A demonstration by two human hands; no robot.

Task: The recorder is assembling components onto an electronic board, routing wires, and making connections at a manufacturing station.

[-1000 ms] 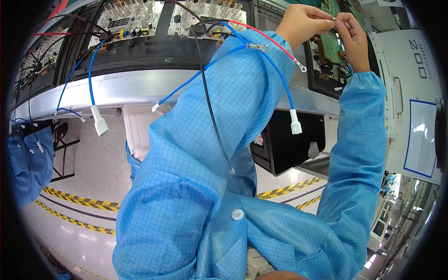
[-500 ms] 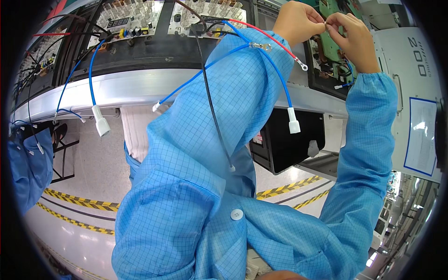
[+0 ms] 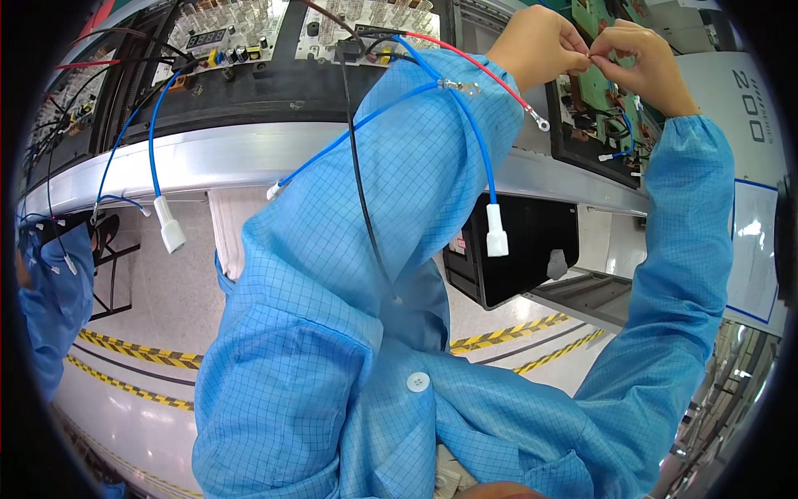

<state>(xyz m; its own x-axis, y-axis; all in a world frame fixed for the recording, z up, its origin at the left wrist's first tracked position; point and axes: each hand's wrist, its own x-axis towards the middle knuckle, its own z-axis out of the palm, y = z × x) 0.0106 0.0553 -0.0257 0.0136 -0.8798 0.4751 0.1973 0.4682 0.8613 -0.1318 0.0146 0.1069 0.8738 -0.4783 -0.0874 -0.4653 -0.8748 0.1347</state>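
Note:
At the far right of the bench, the fingertips of my left hand (image 3: pixel 542 48) and my right hand (image 3: pixel 647 68) meet in a pinch. Whatever lies between them is too small to make out. Both hands are above a green circuit board (image 3: pixel 592 86) in a dark fixture. Across my left sleeve hang a red wire (image 3: pixel 490 73) with a ring terminal (image 3: pixel 544 125), a blue wire (image 3: pixel 479 133) ending in a white connector (image 3: pixel 496 230), and a black wire (image 3: pixel 356 158).
Circuit boards (image 3: pixel 218 51) with displays and components sit in a dark tray (image 3: pixel 274 104) behind a metal bench rail (image 3: pixel 224 150). Another white connector (image 3: pixel 169 226) dangles over the rail. Below stands a black bin (image 3: pixel 524 249). A white machine panel (image 3: pixel 731 100) is at right; a person's blue sleeve (image 3: pixel 54 308) at left.
Both hands have shifted a little to the right, still fingertip to fingertip. My right forearm has swung outward to the right. The hanging wires have swayed slightly left.

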